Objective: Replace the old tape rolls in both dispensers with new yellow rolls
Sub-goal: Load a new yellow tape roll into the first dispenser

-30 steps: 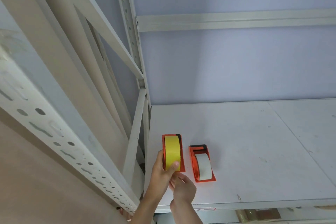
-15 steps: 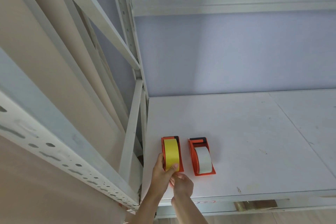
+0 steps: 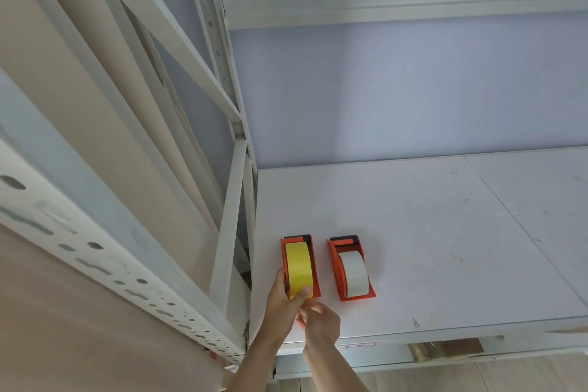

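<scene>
Since the earlier frames, the left-hand orange plastic tape dispenser (image 3: 299, 266) with its yellow tape roll (image 3: 298, 267) has come down from a raised, tilted hold to rest flat on the white shelf board (image 3: 445, 248), beside the second orange plastic dispenser (image 3: 351, 267). Both hands remain at its near end. Left hand (image 3: 281, 299): wrapped round the dispenser's left side, thumb pressed on the yellow roll's near face. Right hand (image 3: 319, 321): fingers curled, tips pinched together at the roll's lower edge; cannot tell whether a tape end lies between them. Second dispenser holds a white tape roll (image 3: 352, 274), untouched, just right of the first, not touching. White perforated metal rack upright (image 3: 216, 41) stands at left.
</scene>
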